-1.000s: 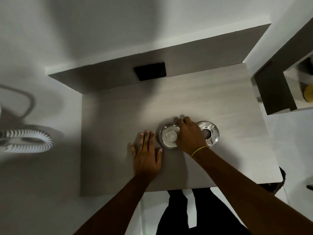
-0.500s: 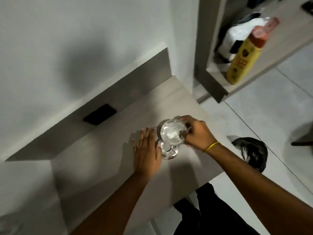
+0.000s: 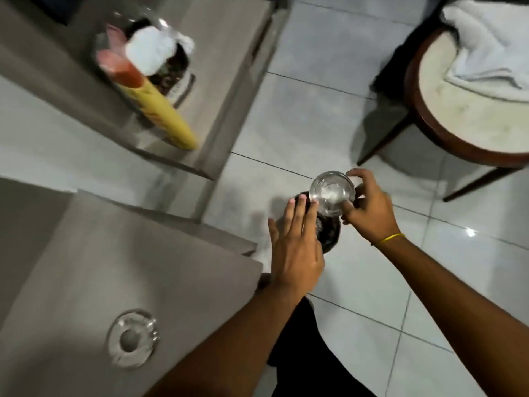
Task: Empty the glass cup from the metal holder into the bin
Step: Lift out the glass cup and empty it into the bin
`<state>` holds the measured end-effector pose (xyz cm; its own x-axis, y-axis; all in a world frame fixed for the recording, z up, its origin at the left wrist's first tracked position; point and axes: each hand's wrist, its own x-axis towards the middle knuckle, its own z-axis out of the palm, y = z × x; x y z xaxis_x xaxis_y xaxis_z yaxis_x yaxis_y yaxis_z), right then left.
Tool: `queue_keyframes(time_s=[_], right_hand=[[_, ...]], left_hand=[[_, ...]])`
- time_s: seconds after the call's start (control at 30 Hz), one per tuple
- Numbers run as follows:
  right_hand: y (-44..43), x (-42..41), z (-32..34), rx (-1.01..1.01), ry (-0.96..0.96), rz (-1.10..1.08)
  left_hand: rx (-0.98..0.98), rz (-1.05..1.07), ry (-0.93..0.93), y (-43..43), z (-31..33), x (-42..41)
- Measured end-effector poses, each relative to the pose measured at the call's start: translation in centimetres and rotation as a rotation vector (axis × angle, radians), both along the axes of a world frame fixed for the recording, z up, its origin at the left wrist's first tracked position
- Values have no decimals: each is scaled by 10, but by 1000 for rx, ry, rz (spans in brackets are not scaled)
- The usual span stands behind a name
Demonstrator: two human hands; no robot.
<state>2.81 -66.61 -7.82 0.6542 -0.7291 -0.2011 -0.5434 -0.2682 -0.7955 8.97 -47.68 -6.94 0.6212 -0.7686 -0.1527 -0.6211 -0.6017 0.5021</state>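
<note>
Presently the glass cup (image 3: 333, 194) is off the bench (image 3: 114, 267) and held out over the tiled floor (image 3: 315, 116), directly above a dark bin (image 3: 329, 229) lined with black plastic. The right hand (image 3: 369, 207) holds the cup, its fingers (image 3: 356, 174) wrapped round the rim and side, thumb on the near wall; a yellow band (image 3: 389, 239) circles that wrist. The cup stands roughly upright, mouth toward the camera, and a pale crumpled item lies inside it; what the item is cannot be told. The left hand (image 3: 296, 245) is flat and spread, fingers extended and holding nothing, its fingertips just beside the near edge of the cup and partly covering the bin from view. The bin's contents are hidden by both hands and the cup. On the bench, well apart from the cup at lower left, sits the round metal holder (image 3: 132, 338), with nothing standing in it and a dark circular recess at its centre. On a lower shelf (image 3: 217, 53) at upper left lie a yellow bottle with a red cap (image 3: 160, 110), tilted and blurred, and a bag holding something white (image 3: 154, 50) beside it. At upper right stands a round table with a dark wooden rim (image 3: 423, 130), a white towel (image 3: 486, 44) draped on it. The person's dark trousers (image 3: 300, 353) show below the forearms.
</note>
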Motion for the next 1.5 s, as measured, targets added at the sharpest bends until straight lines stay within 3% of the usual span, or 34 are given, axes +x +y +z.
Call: queue_keyframes(time_s=[0.17, 0.3, 0.5, 0.63, 0.77, 0.9, 1.07, 1.2, 1.33, 1.5], right_hand=[[-19, -21, -87, -292, 126, 185], [-19, -18, -172, -548, 309, 583], [-15, -7, -261, -740, 440, 1043], [-16, 6, -294, -858, 430, 1065], [-16, 19, -303, -829, 563, 1144], [-15, 25, -305, -816, 542, 1235], [-12, 35, -302, -786, 629, 1236], [-10, 37, -308, -808, 593, 1264], [-6, 36, -309, -833, 699, 1250], [-7, 37, -312, -808, 634, 1311]], left_hand=[[140, -91, 50, -16, -78, -48], [344, -86, 134, 0, -146, -63], [413, 28, 189, 27, -208, -72], [402, -5, 189, 42, -230, -78], [390, -10, 188, 50, -238, -83], [396, -16, 168, 48, -240, -81], [378, -23, 144, 47, -243, -75], [368, -44, 119, 48, -246, -76], [378, -29, 112, 51, -248, -78], [387, -42, 94, 52, -250, -77]])
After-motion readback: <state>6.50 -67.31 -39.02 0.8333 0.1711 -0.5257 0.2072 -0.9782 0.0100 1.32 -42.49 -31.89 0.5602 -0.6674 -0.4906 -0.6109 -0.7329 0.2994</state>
